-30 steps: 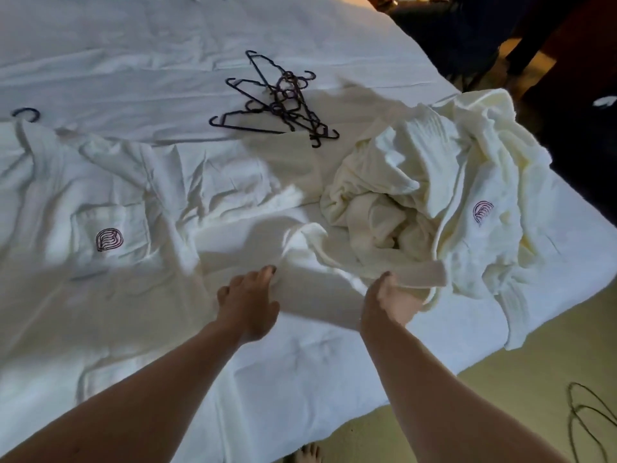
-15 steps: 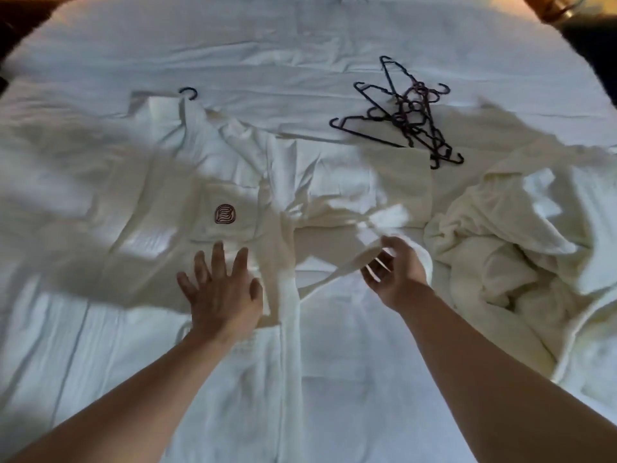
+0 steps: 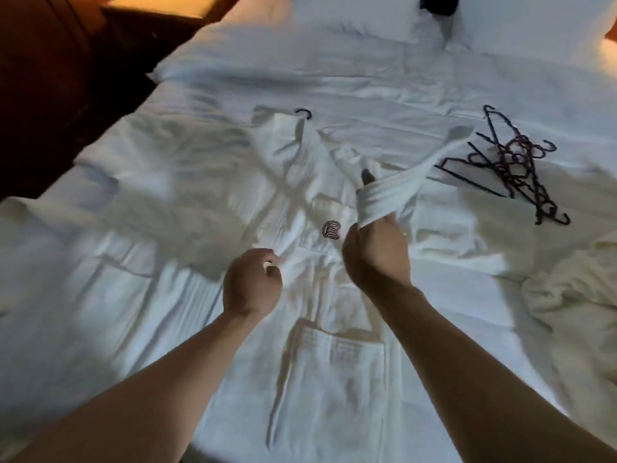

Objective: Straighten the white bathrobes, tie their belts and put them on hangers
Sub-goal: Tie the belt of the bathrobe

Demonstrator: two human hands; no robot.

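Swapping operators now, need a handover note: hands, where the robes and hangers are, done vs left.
Right hand: raised, belt draped over its fingers, end trailing toward the hangers.
Left hand: over the waist of the flat robe, fingers curled; too blurred to tell whether it pinches cloth.
Flat robe lies front-up mid-bed, a hanger hook showing at its collar.
Second robe is crumpled at the right bed edge.
Spare hangers piled upper right.
Done: first robe laid out, hanger seemingly in.
Left: tie its belt; straighten, tie and hang the second.
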